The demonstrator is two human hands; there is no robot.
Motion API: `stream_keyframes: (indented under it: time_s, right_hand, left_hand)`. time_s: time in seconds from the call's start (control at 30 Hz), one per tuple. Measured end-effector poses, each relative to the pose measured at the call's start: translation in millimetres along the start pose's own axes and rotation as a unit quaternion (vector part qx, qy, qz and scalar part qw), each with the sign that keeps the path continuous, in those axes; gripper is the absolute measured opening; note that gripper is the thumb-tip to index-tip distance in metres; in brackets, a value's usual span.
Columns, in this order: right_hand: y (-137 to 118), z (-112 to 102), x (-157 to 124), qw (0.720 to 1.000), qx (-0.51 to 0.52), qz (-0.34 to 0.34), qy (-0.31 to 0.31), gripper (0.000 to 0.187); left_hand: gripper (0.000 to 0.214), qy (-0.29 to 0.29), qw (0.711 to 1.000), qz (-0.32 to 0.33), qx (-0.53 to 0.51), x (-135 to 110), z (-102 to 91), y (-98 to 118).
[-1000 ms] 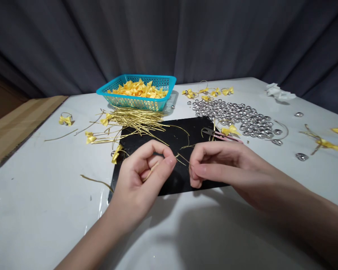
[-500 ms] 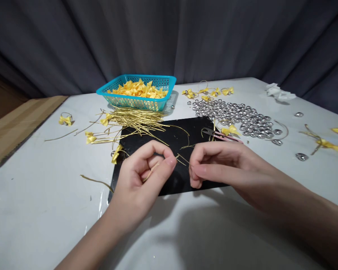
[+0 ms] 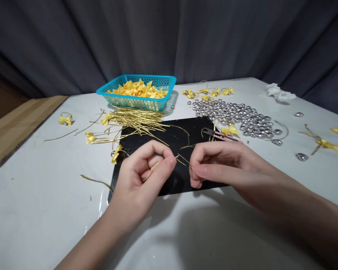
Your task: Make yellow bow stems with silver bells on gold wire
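Note:
Above a black mat (image 3: pixel 169 135), my left hand (image 3: pixel 143 180) pinches a thin gold wire (image 3: pixel 183 158) between thumb and index finger. A pale strand of it also shows inside the palm. My right hand (image 3: pixel 225 165) is closed thumb to fingertips at the wire's other end, a short gap away; its grip point is partly hidden. Beyond the hands lies a bundle of gold wires (image 3: pixel 138 118). Small pliers with pink handles (image 3: pixel 224 136) rest behind my right hand, beside a yellow ribbon bow (image 3: pixel 230 130).
A blue basket (image 3: pixel 135 98) of yellow bows stands at the back. Many silver beads (image 3: pixel 231 112) are spread at the right. Several bows on wire loops lie around, one at the left (image 3: pixel 65 120). Crumpled white tissue (image 3: pixel 280 93) sits at the back right, cardboard (image 3: pixel 25 123) at the left.

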State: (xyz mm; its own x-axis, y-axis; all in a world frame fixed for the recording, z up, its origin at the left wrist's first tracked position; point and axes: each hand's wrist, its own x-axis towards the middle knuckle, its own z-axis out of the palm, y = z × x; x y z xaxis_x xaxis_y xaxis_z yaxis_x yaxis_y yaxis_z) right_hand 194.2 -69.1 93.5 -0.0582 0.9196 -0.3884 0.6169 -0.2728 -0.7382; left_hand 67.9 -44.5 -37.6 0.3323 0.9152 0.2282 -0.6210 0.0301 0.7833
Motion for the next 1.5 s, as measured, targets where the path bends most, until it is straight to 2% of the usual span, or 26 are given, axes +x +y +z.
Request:
stream_keyframes:
  time_s: [1.1, 1.33, 1.4, 1.5]
  right_hand:
    - [3.5, 2.5, -1.0, 1.000, -0.022, -0.011, 0.002, 0.016]
    - [4.2, 1.4, 1.8, 0.999, -0.025, -0.035, 0.002, 0.015]
    - [5.6, 1.1, 4.7, 0.997, -0.040, -0.067, 0.026, 0.015]
    - [10.7, 1.4, 9.6, 0.980, -0.099, -0.130, 0.109, 0.013]
  left_hand:
    - [0.013, -0.003, 1.000, 0.019, -0.002, 1.3, 0.2, -0.4]
    - [0.013, -0.010, 1.000, 0.009, 0.013, 2.1, 1.1, 0.2]
    - [0.014, -0.023, 1.000, 0.003, 0.021, 4.0, 1.4, 0.5]
    - [0.017, -0.052, 0.997, -0.017, 0.048, 7.5, 2.1, 0.0]
